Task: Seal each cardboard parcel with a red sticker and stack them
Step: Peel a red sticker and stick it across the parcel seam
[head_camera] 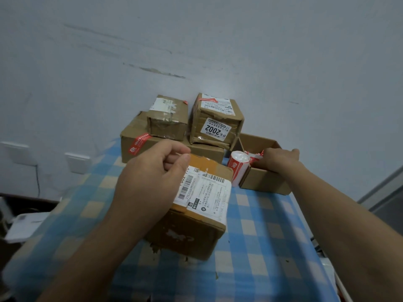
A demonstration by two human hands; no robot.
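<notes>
A cardboard parcel [202, 216] with white barcode labels lies in the middle of the checked table. My left hand [150, 177] rests on its top left part, fingers curled, thumb and forefinger pinched together. My right hand [278, 159] reaches into an open cardboard box [265, 182] at the right and touches red-and-white sticker strips [254, 156] there. A roll of red stickers [238, 167] leans against that box. At the back, a flat wide parcel [136, 141] with a red sticker [139, 141] carries two smaller parcels, one on the left [169, 117] and one on the right [214, 120].
The blue checked tablecloth [261, 236] covers the table, which stands against a grey wall. White wall sockets [77, 162] and a cable are at the left. A white object [24, 225] lies below the table's left edge.
</notes>
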